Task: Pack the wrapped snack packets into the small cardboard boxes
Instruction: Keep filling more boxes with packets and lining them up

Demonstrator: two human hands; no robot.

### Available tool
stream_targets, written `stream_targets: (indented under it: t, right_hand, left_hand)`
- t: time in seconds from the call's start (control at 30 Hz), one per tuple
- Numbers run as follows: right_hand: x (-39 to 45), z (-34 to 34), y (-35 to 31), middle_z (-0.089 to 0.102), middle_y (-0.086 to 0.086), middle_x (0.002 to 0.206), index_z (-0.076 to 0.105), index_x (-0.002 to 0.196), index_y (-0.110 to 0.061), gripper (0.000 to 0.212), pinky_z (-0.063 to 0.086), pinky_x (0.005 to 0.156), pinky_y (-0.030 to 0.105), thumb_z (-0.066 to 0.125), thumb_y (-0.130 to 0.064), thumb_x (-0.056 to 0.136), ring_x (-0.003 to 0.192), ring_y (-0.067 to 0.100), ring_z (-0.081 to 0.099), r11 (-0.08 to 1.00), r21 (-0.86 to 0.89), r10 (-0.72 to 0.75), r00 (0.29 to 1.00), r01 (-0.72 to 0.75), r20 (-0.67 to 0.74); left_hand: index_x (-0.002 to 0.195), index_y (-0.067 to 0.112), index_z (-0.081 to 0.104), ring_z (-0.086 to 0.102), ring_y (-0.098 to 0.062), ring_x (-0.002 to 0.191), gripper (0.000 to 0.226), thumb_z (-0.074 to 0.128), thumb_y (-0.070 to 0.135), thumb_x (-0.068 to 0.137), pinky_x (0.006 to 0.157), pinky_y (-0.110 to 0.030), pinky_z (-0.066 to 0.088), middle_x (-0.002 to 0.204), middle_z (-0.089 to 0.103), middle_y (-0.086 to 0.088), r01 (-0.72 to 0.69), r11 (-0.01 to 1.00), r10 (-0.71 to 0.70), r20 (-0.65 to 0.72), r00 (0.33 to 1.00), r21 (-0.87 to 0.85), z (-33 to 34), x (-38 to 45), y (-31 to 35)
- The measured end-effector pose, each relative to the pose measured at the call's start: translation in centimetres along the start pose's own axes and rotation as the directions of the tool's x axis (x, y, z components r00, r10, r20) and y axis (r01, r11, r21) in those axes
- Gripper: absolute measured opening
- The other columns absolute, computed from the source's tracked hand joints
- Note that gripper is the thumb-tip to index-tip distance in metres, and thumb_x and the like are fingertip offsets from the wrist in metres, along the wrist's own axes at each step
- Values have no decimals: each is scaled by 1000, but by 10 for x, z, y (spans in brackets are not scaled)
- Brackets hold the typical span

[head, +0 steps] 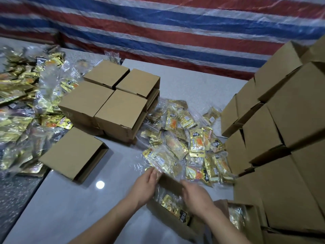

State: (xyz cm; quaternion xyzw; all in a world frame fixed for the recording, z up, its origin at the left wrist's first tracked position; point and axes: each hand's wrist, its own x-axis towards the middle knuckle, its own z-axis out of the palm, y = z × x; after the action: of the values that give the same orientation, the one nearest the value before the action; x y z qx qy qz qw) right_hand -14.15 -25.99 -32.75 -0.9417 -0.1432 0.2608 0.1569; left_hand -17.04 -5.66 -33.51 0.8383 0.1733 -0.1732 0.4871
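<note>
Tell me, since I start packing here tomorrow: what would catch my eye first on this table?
Gold snack packets heaped mid-table, beside a high stack of cardboard boxes on the right. Nearest you, both hands, left hand and right hand, are at an open box holding packets. Behind hangs a red, white and blue striped tarp.

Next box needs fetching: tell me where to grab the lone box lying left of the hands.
Grip the lone box at its open right end, thumb on top and fingers inside the slot. Come from the right: that end faces the bare table, while snack packets crowd its left side.
</note>
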Motion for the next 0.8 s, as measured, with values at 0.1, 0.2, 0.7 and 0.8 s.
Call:
stream_targets:
  t: [0.1, 0.2, 0.7, 0.8]
  right_hand:
    - [-6, 6, -7, 71, 6, 102, 54, 120, -22, 26, 52, 72, 36, 41, -14, 99, 89, 25, 67, 997, 52, 58, 998, -58, -5]
    - [-15, 14, -16, 67, -2, 97, 53, 122, -25, 25, 49, 69, 32, 41, -18, 101, 84, 18, 63, 987, 145, 79, 997, -76, -16]
    - [-72, -81, -19, 61, -10, 100, 53, 128, -22, 26, 51, 77, 25, 45, -26, 103, 87, 4, 58, 932, 354, 167, 958, -76, -232]
    - [-99, -117, -10, 59, -7, 122, 49, 139, -22, 37, 46, 93, 32, 44, -30, 104, 114, 17, 57, 923, 362, 245, 926, -131, -287]
  left_hand:
    - [157, 16, 21, 38, -20, 142, 78, 48, 57, 97, 98, -20, 29, 158, 36, -1, 127, 984, -138, -82, 987, -124, 5, -26, -1]
    - [147, 27, 27, 55, -24, 120, 80, 56, 70, 86, 83, -31, 50, 142, 49, 2, 354, 910, -344, 84, 935, -217, 20, -50, -6]
    - [155, 37, 17, 29, -7, 145, 72, 51, 57, 95, 118, -28, 28, 160, 26, 15, -221, 964, 222, -6, 975, -151, -1, -62, 82]
    - [156, 43, 0, 4, 17, 141, 90, 40, 78, 83, 116, -15, 9, 152, 0, 38, -331, 936, 334, 3, 943, -116, 3, -61, 116]
